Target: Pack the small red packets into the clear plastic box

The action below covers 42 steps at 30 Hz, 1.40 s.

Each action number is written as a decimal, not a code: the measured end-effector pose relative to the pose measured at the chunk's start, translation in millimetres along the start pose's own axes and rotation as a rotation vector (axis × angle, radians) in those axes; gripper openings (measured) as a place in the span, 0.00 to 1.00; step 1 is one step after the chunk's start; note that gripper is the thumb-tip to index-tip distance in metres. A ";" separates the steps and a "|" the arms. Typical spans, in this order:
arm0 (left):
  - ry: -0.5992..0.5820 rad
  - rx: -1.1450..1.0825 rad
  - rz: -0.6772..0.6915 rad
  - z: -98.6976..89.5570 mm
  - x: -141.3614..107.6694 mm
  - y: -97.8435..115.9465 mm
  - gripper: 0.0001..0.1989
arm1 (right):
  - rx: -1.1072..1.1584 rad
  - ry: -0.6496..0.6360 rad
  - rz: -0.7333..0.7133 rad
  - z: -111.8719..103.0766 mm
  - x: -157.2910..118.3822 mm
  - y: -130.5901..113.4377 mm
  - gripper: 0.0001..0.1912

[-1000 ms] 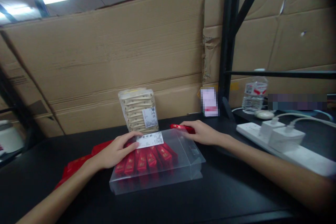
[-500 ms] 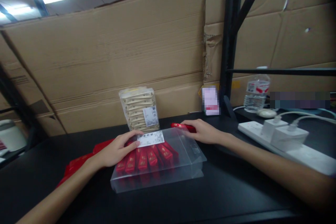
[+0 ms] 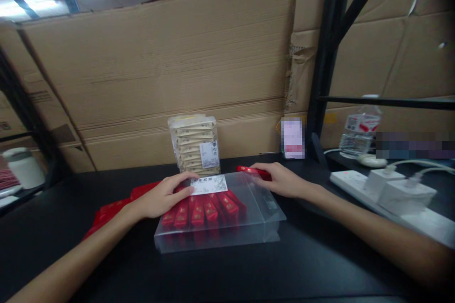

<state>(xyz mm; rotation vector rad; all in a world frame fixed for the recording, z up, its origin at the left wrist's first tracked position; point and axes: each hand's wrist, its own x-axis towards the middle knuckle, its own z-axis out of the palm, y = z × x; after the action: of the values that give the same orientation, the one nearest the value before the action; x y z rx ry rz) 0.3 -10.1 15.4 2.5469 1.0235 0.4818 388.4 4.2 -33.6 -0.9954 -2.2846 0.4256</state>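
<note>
A clear plastic bag (image 3: 254, 206) lies on the black table, with several red packets (image 3: 212, 210) fanned side by side inside it. A white printed label (image 3: 209, 184) is stuck on its top. My left hand (image 3: 165, 196) grips the bag's left side, thumb on the label and fingers over the far edge. At the bag's far right corner, my right hand (image 3: 277, 180) is closed on another red packet (image 3: 245, 169), whose end points left. The bag hides part of that packet. More red packets (image 3: 113, 208) lie beside and partly behind my left forearm.
Behind the bag stands a clear pack of beige packets (image 3: 194, 142) against the cardboard wall (image 3: 159, 61). On the right are a power strip (image 3: 350, 182) with white plugs and a water bottle (image 3: 359, 135). A white cup (image 3: 23, 168) stands far left.
The whole view has shifted slightly, so things appear a little further right. Both hands keep about the same places at the bag, and the red packet is still in my right hand.
</note>
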 end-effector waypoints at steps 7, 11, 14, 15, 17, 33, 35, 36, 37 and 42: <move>0.004 0.014 -0.019 0.8 -0.6 -1.3 0.20 | -0.003 -0.009 0.012 -0.1 -0.7 -0.5 0.15; -0.006 0.010 -0.028 0.5 -0.2 1.0 0.21 | -0.005 -0.008 0.014 -0.4 -0.4 -1.1 0.15; -0.003 0.004 -0.026 0.3 0.2 2.7 0.21 | 0.002 -0.011 0.014 -0.6 -0.5 -1.6 0.15; -0.001 0.002 -0.023 0.3 0.2 3.0 0.21 | 0.005 -0.013 0.014 -0.5 -0.7 -1.5 0.15; 0.002 -0.001 -0.015 0.3 0.3 2.8 0.21 | 0.008 -0.015 0.014 -0.3 -1.0 -0.8 0.15; 0.005 0.004 0.013 2.8 2.2 -3.0 0.20 | -0.058 -0.025 0.017 -1.7 -1.4 1.2 0.18; 0.000 0.009 0.006 2.7 2.9 -2.5 0.21 | -0.064 -0.027 0.021 -2.4 -2.1 1.6 0.18; -0.002 0.010 0.003 2.7 3.3 -2.3 0.21 | -0.069 -0.028 0.024 -2.9 -2.5 1.9 0.18; -0.002 0.011 0.003 2.7 3.6 -2.1 0.21 | -0.076 -0.029 0.026 -3.2 -2.8 2.3 0.19; 0.002 0.006 0.022 3.6 5.1 -2.2 0.21 | -0.080 -0.041 0.042 -3.5 -4.0 4.9 0.20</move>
<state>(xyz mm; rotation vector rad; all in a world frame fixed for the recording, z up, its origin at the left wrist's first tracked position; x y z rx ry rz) 4.1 -5.8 12.1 2.5659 1.0003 0.4884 395.4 4.6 -35.0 -1.0851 -2.3371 0.3777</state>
